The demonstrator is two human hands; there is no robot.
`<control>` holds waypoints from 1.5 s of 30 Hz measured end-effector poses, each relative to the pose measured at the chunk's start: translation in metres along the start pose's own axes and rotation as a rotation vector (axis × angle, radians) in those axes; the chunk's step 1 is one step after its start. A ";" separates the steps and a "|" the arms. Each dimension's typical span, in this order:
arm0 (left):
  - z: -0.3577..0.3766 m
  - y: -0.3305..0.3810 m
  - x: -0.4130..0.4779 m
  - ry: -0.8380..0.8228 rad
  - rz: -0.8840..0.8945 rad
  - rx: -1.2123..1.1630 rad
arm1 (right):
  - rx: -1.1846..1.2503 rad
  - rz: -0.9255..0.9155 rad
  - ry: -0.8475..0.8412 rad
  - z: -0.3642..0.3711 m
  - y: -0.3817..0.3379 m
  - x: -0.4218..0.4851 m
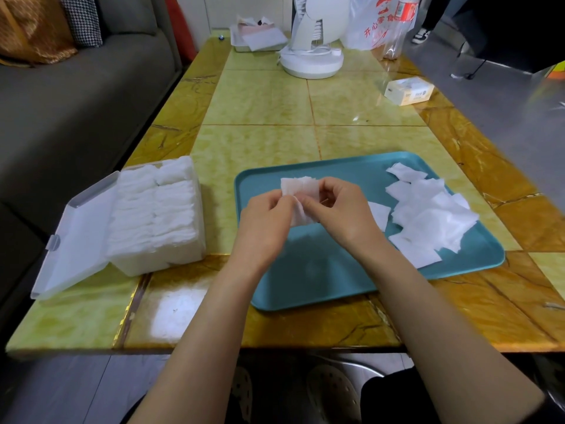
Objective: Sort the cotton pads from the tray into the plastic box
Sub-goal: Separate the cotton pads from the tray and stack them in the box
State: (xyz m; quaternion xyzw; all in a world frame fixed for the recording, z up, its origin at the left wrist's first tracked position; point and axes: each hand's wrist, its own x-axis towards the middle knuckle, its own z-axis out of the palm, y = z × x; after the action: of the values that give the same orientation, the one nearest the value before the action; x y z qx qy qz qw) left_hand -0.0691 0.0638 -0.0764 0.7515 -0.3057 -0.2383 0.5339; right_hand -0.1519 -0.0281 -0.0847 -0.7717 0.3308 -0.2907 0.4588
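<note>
Both hands, left hand (269,218) and right hand (339,212), pinch a small stack of cotton pads (298,188) between curled fingers (318,191) above the teal tray (321,270).

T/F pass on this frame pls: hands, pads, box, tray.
1. The left hand and right hand both pinch a pad stack over the tray. True.
2. The box is shut. False: its lid lies open on the box's left side.
3. Loose pads lie on the tray's right part. True.
4. The box is empty. False: it is full of pads.
5. The fan stands on the tray. False: it stands on the table, at the far end.
</note>
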 end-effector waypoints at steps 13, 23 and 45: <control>-0.001 -0.007 0.001 0.087 0.124 0.067 | -0.235 0.136 -0.091 -0.027 0.017 0.010; 0.002 -0.005 0.003 0.156 0.079 0.095 | -0.693 0.288 -0.177 -0.041 0.034 0.003; 0.002 -0.010 0.009 0.209 0.098 0.199 | -0.148 0.292 -0.146 -0.041 0.010 0.007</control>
State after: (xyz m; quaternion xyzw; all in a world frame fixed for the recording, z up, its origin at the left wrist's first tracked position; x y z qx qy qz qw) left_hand -0.0623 0.0588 -0.0864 0.8057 -0.3070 -0.1010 0.4964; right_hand -0.1808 -0.0576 -0.0757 -0.7661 0.4255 -0.1390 0.4611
